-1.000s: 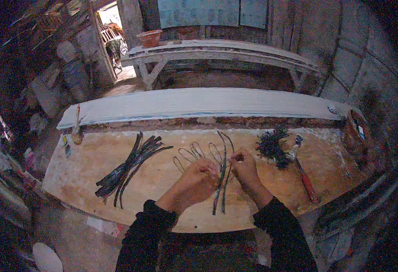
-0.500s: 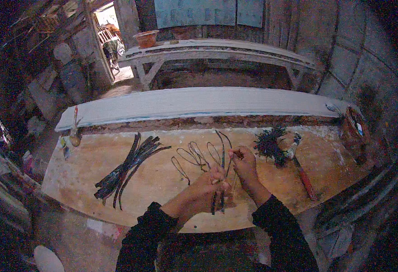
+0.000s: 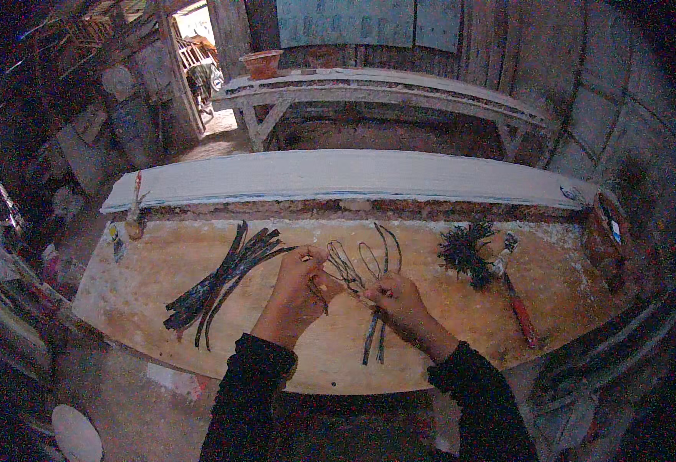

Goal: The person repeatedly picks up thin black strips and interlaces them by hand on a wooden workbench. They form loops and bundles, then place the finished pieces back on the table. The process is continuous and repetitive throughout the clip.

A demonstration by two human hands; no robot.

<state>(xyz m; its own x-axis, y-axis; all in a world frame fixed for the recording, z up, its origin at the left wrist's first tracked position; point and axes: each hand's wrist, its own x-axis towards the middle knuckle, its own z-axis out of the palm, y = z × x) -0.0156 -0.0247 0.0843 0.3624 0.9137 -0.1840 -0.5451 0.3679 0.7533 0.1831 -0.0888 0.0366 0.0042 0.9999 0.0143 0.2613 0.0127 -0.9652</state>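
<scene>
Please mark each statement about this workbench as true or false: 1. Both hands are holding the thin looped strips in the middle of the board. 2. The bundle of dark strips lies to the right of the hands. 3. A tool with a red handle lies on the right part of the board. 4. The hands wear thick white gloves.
1. True. The left hand and the right hand both grip the looped strips over the wooden board.
2. False. The bundle of dark strips lies to the left of the hands.
3. True. The red-handled tool lies on the right, near a dark bristly clump.
4. False. The hands are bare, with dark sleeves on the forearms.
</scene>
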